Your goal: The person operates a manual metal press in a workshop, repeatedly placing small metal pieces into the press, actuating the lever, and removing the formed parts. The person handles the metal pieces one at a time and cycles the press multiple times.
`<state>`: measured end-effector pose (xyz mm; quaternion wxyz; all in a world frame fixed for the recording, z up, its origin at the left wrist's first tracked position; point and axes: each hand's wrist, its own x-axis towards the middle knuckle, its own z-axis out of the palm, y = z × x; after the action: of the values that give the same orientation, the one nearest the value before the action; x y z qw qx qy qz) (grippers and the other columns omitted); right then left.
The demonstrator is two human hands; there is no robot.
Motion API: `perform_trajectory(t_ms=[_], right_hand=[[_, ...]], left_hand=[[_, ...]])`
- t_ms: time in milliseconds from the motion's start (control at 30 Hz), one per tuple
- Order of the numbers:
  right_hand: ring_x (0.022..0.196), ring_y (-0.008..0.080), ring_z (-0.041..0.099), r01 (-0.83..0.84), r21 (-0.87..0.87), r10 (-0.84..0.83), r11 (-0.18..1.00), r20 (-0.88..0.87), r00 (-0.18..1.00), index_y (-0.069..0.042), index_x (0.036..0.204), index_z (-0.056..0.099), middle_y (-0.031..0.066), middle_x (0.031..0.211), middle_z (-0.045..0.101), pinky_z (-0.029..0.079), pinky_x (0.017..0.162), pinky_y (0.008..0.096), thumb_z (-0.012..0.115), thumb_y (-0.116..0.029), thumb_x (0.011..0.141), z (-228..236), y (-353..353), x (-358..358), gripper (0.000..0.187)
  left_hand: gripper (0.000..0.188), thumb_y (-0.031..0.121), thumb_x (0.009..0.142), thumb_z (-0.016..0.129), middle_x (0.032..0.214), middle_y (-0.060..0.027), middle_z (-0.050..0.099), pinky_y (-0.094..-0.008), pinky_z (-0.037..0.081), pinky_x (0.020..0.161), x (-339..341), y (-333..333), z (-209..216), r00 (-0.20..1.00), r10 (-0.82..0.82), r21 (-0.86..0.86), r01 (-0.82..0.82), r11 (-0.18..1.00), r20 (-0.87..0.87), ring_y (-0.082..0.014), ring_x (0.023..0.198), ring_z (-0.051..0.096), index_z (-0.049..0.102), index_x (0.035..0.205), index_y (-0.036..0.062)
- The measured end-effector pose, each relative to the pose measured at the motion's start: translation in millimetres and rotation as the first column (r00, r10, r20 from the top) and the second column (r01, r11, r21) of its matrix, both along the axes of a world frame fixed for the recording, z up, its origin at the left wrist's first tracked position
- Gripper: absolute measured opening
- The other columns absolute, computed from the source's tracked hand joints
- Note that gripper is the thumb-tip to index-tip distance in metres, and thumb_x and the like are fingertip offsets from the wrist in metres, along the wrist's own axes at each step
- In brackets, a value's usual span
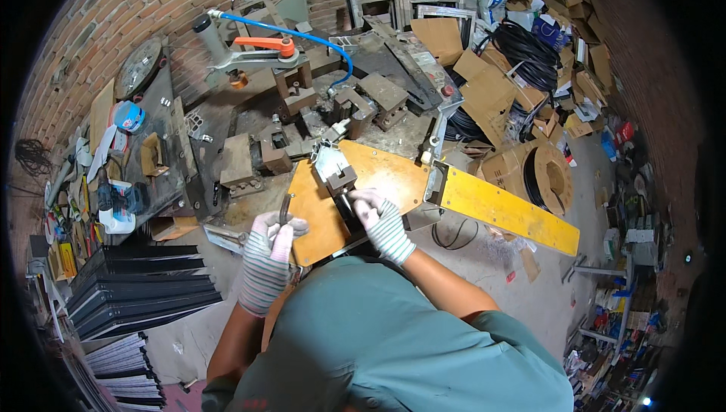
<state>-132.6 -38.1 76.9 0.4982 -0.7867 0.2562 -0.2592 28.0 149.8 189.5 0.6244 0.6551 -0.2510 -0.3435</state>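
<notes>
left hand [271, 239] pinches dark strip [285, 208] | right hand [381, 219] curled, contact unclear

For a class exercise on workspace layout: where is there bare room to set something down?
The orange board has two bare patches: one beyond the right hand, between the notched metal block and yellow beam; another between that block and the left hand. The bench behind is crowded with other metal blocks.
</notes>
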Motion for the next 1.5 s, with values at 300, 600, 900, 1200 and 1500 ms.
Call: perform_trajectory(t_ms=[300, 600, 900, 1200, 1500], right_hand=[[0.105, 0.0229, 0.068, -0.308, 0.375, 0.390, 0.874, -0.164, 0.906, 0.001, 0.129, 0.062, 0.0153, 0.112, 0.072, 0.052, 0.096, 0.0354, 0.069, -0.027, 0.096, 88.4, 20.4, 13.2, 0.044], [0.066, 0.0045, 0.052, 0.141, 0.578, -0.108, 0.803, -0.091, 0.990, -0.003, 0.119, 0.068, -0.0013, 0.081, 0.063, 0.045, 0.061, 0.0212, 0.065, -0.024, 0.098, 103.2, -25.7, -24.0, 0.030], [0.048, 0.0049, 0.041, 0.505, 0.532, -0.535, 0.680, -0.111, 0.838, -0.012, 0.088, 0.071, -0.0036, 0.067, 0.063, 0.030, 0.043, 0.0235, 0.073, -0.031, 0.093, 86.1, -208.6, -81.3, 0.020], [0.043, 0.0117, 0.041, 0.588, 0.323, -0.361, 0.742, -0.546, 0.756, -0.016, 0.083, 0.064, -0.0002, 0.060, 0.056, 0.028, 0.040, 0.0319, 0.072, -0.041, 0.093, -17.3, -408.9, -27.4, 0.028], [0.073, 0.0220, 0.060, 0.357, 0.555, -0.080, 0.751, -0.461, 0.884, -0.004, 0.111, 0.071, 0.0104, 0.091, 0.069, 0.049, 0.064, 0.0402, 0.074, -0.041, 0.091, -86.9, -484.7, 37.9, 0.042]], left_hand=[[0.018, 0.001, 0.098, 0.063, 0.119, -0.0165, 0.070, -0.0351, 0.056, 0.097, -13.9, -43.9, 6.8, 0.975, -0.089, -0.172, 0.054, 0.984, -0.205, -0.0227, 0.109, 0.069, 0.059, 0.115, -0.0007], [0.015, 0.006, 0.102, 0.059, 0.111, -0.0130, 0.072, -0.0305, 0.053, 0.098, 1.8, -40.7, -65.7, 0.992, 0.013, -0.071, -0.022, 0.997, -0.124, -0.0175, 0.106, 0.068, 0.065, 0.112, -0.0022], [0.031, 0.026, 0.106, 0.056, 0.117, -0.0150, 0.070, -0.0368, 0.055, 0.095, 17.8, -48.4, -171.9, 0.929, 0.221, 0.178, -0.174, 0.969, -0.297, -0.0256, 0.108, 0.070, 0.060, 0.121, -0.0006], [0.028, 0.026, 0.104, 0.057, 0.103, -0.0087, 0.070, -0.0312, 0.053, 0.078, -25.4, -21.5, -177.2, 0.892, 0.435, 0.288, -0.388, 0.876, -0.122, -0.0166, 0.086, 0.065, 0.068, 0.109, 0.0004], [0.026, 0.024, 0.104, 0.059, 0.096, -0.0079, 0.070, -0.0301, 0.056, 0.080, -108.9, -11.8, -122.7, 0.821, 0.456, 0.453, -0.570, 0.685, 0.344, -0.0144, 0.085, 0.065, 0.068, 0.107, -0.0001]])
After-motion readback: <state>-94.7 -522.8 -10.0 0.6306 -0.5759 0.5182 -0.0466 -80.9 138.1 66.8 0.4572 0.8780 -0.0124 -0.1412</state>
